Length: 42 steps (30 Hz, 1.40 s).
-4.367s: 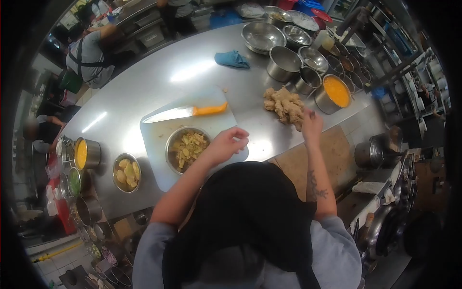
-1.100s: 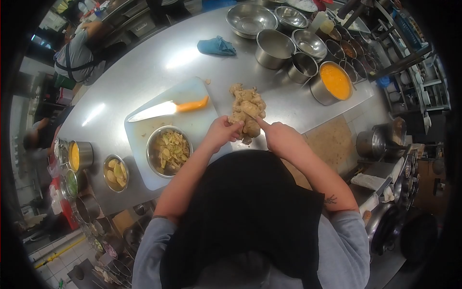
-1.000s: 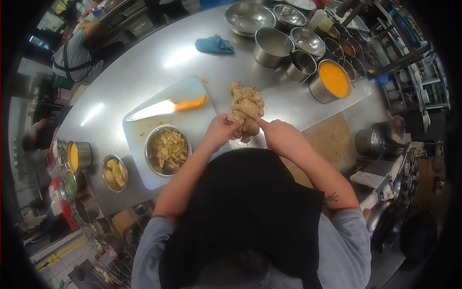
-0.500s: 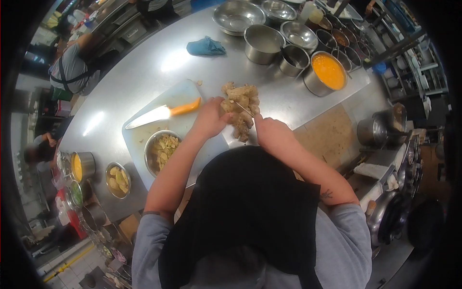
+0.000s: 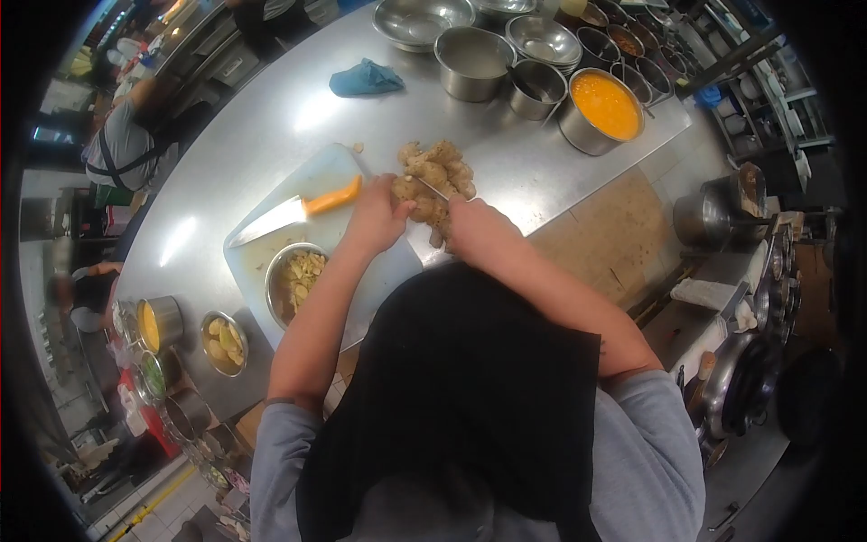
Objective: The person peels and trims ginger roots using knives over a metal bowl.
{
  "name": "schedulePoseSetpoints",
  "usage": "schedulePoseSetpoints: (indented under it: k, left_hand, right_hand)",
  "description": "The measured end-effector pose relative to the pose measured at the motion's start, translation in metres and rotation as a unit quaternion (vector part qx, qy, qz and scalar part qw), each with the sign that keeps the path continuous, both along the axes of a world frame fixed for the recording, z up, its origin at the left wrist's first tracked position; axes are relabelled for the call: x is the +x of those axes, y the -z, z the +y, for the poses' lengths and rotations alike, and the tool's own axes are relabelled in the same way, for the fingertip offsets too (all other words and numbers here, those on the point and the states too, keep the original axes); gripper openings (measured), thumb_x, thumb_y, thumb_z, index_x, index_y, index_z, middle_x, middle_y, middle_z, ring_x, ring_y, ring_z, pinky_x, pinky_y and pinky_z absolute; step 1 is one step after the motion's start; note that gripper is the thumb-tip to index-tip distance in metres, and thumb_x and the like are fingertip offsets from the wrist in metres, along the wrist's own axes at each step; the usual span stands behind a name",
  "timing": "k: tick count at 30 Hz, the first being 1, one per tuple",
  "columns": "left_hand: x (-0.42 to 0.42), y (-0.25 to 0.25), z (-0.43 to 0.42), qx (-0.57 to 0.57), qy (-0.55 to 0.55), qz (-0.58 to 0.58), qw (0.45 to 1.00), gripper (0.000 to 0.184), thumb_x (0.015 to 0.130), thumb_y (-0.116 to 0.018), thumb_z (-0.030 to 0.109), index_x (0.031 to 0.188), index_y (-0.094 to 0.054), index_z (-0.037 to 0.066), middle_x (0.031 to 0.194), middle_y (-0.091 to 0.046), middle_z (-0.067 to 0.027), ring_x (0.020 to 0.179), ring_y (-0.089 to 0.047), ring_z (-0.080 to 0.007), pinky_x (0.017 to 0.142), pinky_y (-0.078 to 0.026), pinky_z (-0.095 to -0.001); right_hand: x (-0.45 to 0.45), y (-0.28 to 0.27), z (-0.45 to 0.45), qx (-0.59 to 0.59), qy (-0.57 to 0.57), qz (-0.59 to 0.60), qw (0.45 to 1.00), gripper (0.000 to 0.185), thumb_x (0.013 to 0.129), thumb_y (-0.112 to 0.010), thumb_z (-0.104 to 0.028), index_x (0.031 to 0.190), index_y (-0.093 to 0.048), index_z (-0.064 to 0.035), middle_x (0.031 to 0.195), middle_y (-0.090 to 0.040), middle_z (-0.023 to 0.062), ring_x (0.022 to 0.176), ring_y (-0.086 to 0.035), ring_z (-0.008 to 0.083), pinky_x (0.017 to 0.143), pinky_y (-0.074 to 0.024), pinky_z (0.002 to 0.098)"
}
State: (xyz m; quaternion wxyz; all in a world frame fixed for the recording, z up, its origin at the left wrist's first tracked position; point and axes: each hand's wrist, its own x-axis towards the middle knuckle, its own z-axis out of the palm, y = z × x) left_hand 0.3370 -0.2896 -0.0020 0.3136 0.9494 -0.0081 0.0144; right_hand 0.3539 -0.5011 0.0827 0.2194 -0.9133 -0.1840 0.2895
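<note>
A knobbly heap of ginger root (image 5: 440, 168) lies on the steel table beside the cutting board's right edge. My left hand (image 5: 379, 219) grips the ginger from the left, thumb against a lower piece. My right hand (image 5: 479, 224) is closed round a small knife (image 5: 434, 190), its handle hidden in the fist. The thin blade points up and left across the ginger, touching or just above it. To the left, a large knife with an orange handle (image 5: 332, 195) rests on the pale cutting board (image 5: 262, 226). A steel bowl of cut ginger pieces (image 5: 302, 275) stands on the board's near part.
A bowl of peeled pieces (image 5: 223, 341) and a pot of orange liquid (image 5: 159, 323) stand at left. A blue cloth (image 5: 366, 79) lies farther back. Steel bowls (image 5: 424, 20) and a large pot of orange liquid (image 5: 603, 107) line the far right. A person (image 5: 125, 149) is across the table.
The view has shifted slightly, so the table things appear a little farther left and higher. Both hands stay at the ginger; the small knife's blade remains across it.
</note>
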Motion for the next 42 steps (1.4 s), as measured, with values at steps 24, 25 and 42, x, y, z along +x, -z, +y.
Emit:
schedulePoseSetpoints:
  k: [24, 25, 42]
  left_hand:
    - [-0.009, 0.009, -0.009, -0.056, -0.077, 0.032, 0.995, 0.047, 0.086, -0.075, 0.013, 0.125, -0.058, -0.007, 0.114, -0.064, -0.0279, 0.106, -0.063, -0.0439, 0.092, -0.051, -0.048]
    - [-0.008, -0.004, -0.01, -0.084, -0.089, 0.075, 0.99, 0.046, 0.086, -0.076, 0.013, 0.123, -0.059, -0.007, 0.112, -0.065, -0.0277, 0.104, -0.064, -0.0433, 0.091, -0.051, -0.0476]
    - [-0.005, 0.008, -0.01, -0.101, -0.125, 0.091, 0.983, 0.041, 0.084, -0.075, 0.009, 0.117, -0.057, -0.006, 0.112, -0.062, -0.0302, 0.11, -0.059, -0.0478, 0.095, -0.048, -0.0518]
  right_hand:
    - [0.016, 0.066, 0.042, 0.073, -0.006, -0.102, 0.992, 0.022, 0.092, -0.062, -0.016, 0.092, -0.075, 0.0024, 0.091, -0.073, 0.0247, 0.09, -0.073, 0.0406, 0.081, -0.0577, 0.0483]
    - [0.015, 0.061, 0.039, 0.069, -0.025, -0.108, 0.991, 0.023, 0.093, -0.062, -0.017, 0.092, -0.075, 0.002, 0.091, -0.074, 0.0242, 0.09, -0.073, 0.04, 0.081, -0.0578, 0.0481]
    - [0.017, 0.069, 0.048, 0.049, 0.006, -0.074, 0.996, 0.022, 0.093, -0.058, -0.014, 0.094, -0.076, -0.0006, 0.095, -0.074, 0.0216, 0.091, -0.073, 0.0385, 0.082, -0.0576, 0.0474]
